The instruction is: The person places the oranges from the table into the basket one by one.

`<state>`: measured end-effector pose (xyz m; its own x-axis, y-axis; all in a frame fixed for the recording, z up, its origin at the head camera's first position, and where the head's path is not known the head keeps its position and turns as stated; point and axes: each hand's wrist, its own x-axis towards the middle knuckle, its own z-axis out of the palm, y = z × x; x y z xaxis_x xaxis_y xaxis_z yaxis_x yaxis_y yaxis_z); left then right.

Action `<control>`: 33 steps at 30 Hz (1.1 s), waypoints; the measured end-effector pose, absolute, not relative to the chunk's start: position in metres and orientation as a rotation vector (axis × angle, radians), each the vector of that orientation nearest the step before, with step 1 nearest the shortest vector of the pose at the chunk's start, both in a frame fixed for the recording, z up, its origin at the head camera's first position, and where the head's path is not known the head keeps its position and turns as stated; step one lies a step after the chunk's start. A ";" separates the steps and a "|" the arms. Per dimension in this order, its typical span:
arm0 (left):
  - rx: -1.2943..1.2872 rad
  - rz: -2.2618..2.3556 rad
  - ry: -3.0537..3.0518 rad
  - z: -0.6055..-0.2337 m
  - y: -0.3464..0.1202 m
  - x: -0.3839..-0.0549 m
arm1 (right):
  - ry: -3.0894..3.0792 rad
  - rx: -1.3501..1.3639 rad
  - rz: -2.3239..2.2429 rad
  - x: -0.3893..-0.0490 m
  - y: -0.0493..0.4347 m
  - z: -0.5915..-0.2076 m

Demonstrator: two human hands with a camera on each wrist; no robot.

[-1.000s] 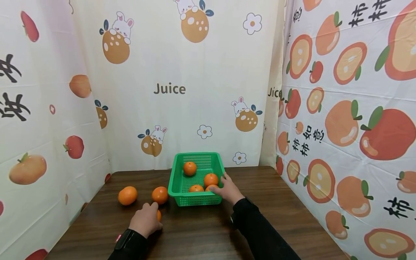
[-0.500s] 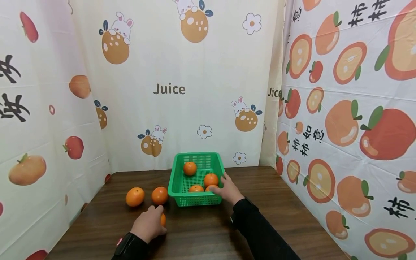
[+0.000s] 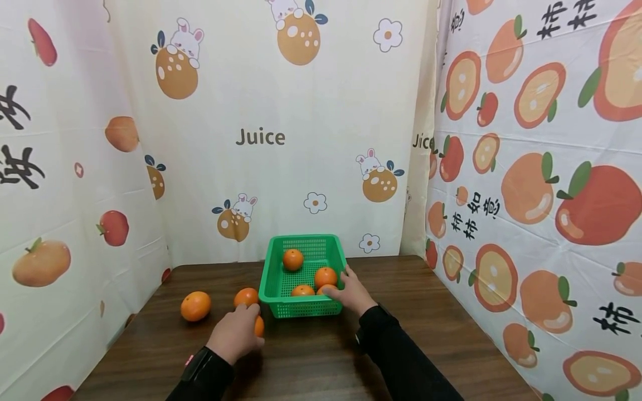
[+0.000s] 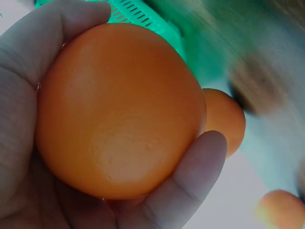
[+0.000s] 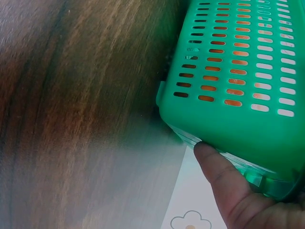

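My left hand (image 3: pixel 234 333) grips an orange (image 4: pixel 119 109), thumb and fingers curved around its sides. It is low over the table, just left of the green basket's front corner. Another orange (image 3: pixel 246 297) sits right behind that hand, beside the basket, and a third orange (image 3: pixel 195 306) lies farther left. My right hand (image 3: pixel 353 292) holds the green plastic basket (image 3: pixel 306 310) at its front right corner, with the thumb over the rim. One finger (image 5: pixel 217 174) presses against the outer wall in the right wrist view. Several oranges (image 3: pixel 293 259) rest inside the basket.
The dark wood-grain table (image 3: pixel 411 334) extends to both sides of the basket. A cream curtain (image 3: pixel 321 167) printed with rabbits and flowers hangs behind it. Fruit-printed cloths flank the left and right (image 5: pixel 190 224).
My left hand has moved right and slightly forward with its orange. The far-left orange rolled right, then back left. My right hand and the basket have stayed put.
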<state>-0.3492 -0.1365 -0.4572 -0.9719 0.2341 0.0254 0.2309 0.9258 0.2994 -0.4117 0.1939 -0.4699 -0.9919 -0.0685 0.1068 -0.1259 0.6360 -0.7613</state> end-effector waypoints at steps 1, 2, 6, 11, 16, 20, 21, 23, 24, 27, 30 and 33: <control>0.377 0.472 3.074 -0.456 -0.136 -0.349 | -2.781 0.162 1.302 -0.411 0.194 -0.470; 0.380 0.470 3.078 -0.456 -0.136 -0.349 | -2.781 0.162 1.302 -0.411 0.194 -0.470; 0.395 0.464 3.081 -0.453 -0.134 -0.351 | -2.784 0.167 1.302 -0.411 0.195 -0.469; 0.411 0.462 3.091 -0.448 -0.132 -0.354 | -2.795 0.161 1.284 -0.412 0.196 -0.469; 0.427 0.455 3.111 -0.444 -0.130 -0.354 | -2.789 0.156 1.292 -0.412 0.196 -0.469; 0.449 0.464 3.121 -0.441 -0.128 -0.354 | -2.784 0.165 1.298 -0.412 0.196 -0.468; 0.454 0.466 3.125 -0.439 -0.128 -0.354 | -2.783 0.168 1.300 -0.412 0.196 -0.468; 0.467 0.463 3.132 -0.438 -0.127 -0.353 | -2.782 0.170 1.301 -0.412 0.195 -0.468; 0.473 0.464 3.135 -0.437 -0.127 -0.354 | -2.785 0.170 1.298 -0.412 0.195 -0.468; 0.479 0.461 3.143 -0.434 -0.126 -0.353 | -2.792 0.164 1.285 -0.412 0.195 -0.468; 0.487 0.460 3.153 -0.432 -0.126 -0.353 | -2.798 0.159 1.272 -0.412 0.195 -0.469; 0.491 0.455 3.165 -0.431 -0.125 -0.354 | -2.800 0.161 1.268 -0.412 0.195 -0.470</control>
